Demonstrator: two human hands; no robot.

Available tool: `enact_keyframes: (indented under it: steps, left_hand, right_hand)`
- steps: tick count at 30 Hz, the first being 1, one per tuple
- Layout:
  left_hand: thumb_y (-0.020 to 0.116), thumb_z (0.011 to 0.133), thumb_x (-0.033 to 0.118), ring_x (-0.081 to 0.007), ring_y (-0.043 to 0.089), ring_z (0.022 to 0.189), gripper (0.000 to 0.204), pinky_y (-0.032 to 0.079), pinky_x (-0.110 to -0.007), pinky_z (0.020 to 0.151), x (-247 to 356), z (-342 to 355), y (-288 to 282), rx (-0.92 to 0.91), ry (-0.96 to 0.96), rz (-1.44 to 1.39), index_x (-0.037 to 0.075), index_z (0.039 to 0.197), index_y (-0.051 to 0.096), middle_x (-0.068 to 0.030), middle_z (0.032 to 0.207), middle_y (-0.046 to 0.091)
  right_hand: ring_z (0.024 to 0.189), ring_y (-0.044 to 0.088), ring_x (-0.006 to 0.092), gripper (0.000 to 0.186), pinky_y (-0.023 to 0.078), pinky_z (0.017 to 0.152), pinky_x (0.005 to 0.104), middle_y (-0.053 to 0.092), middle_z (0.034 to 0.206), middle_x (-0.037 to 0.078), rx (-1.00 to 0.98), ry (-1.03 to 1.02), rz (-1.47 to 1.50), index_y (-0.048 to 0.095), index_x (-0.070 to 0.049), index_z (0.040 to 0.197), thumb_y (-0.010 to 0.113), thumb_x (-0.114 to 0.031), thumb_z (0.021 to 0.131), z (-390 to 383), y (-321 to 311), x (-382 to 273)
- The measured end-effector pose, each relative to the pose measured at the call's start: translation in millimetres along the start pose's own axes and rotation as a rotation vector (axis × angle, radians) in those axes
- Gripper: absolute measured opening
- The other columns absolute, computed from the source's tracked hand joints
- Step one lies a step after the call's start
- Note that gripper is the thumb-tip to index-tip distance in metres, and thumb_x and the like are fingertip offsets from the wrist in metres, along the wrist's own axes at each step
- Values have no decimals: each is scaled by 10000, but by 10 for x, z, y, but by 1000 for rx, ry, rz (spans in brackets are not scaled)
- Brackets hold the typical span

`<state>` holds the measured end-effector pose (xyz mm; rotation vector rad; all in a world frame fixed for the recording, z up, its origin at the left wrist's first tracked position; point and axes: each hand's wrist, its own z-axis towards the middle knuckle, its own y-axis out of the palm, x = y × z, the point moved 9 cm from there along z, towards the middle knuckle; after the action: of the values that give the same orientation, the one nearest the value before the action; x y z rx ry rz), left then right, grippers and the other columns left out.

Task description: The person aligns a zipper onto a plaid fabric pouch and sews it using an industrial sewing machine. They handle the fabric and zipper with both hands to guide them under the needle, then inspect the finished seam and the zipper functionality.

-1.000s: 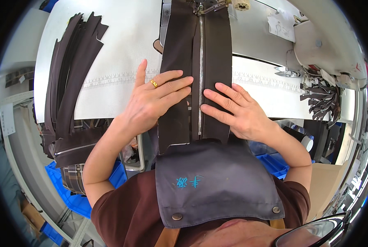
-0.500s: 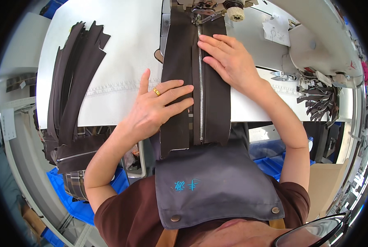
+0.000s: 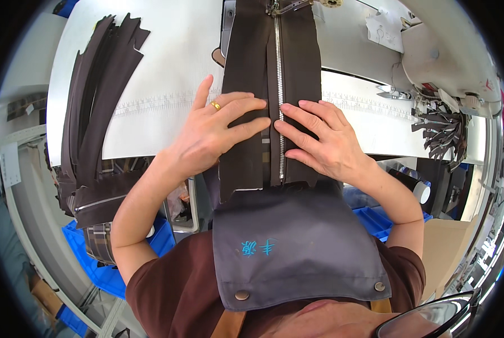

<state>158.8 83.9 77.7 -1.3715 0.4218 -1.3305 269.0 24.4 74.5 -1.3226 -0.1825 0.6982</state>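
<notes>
- Centrally in the frame, a long dark brown fabric piece (image 3: pixel 245 56) lies lengthwise on the white desk (image 3: pixel 170 62), its far end under the presser foot (image 3: pixel 274 8) at the top edge.
- A silver metal zipper (image 3: pixel 279 62) runs down the fabric toward the grey apron (image 3: pixel 302 236) at lower centre.
- Left of centre, the left hand (image 3: pixel 210 134) lies palm down, its grip spread, fingertips on the fabric beside the zipper and thumb pointing up the frame.
- Right of centre, the right hand (image 3: pixel 326 139) also has its grip spread, fingertips resting at the zipper's right side; neither pinches anything.
- At upper left, dark brown strips (image 3: pixel 97 96) lie in a pile.
- At right, small metal snips (image 3: pixel 395 94) lie near a bundle of dark zipper pieces (image 3: pixel 443 134).
</notes>
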Motion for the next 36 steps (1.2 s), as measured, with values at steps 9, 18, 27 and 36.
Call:
enact_keyframes:
  steps: [9,18,27,36]
  left_hand:
    - [580,851,-8,-179,631,916,193,476,-270,836,-146,32,-597,510,-164,-531,-1,1029,654,-121,1021,659]
    - [619,663,85,-274,612,913,376,509,-332,761,141,40,-193,271,146,-84,50,1035,659,-116,1050,623]
    - [601,667,60,-285,614,961,362,523,-347,789,272,96,21,155,119,4,0,1021,643,-135,1082,617]
    - [578,682,75,-283,617,953,323,526,-348,782,203,59,35,149,119,-23,-13,986,644,-127,1073,619]
  right_hand:
    - [1145,467,275,479,413,941,450,508,1276,42,-9,1,30,614,-169,1154,719,-189,688,-27,-25,-25]
    - [1119,481,270,398,411,933,466,513,1235,47,-18,-26,17,605,-151,1117,693,-229,736,-9,-53,-57]
    - [1138,468,266,349,388,959,463,512,1238,41,8,-12,36,610,-149,1082,687,-217,749,-50,-11,-32]
    - [1168,449,257,335,346,989,456,508,1247,40,-4,-4,59,610,-149,1069,687,-223,751,-69,16,-15]
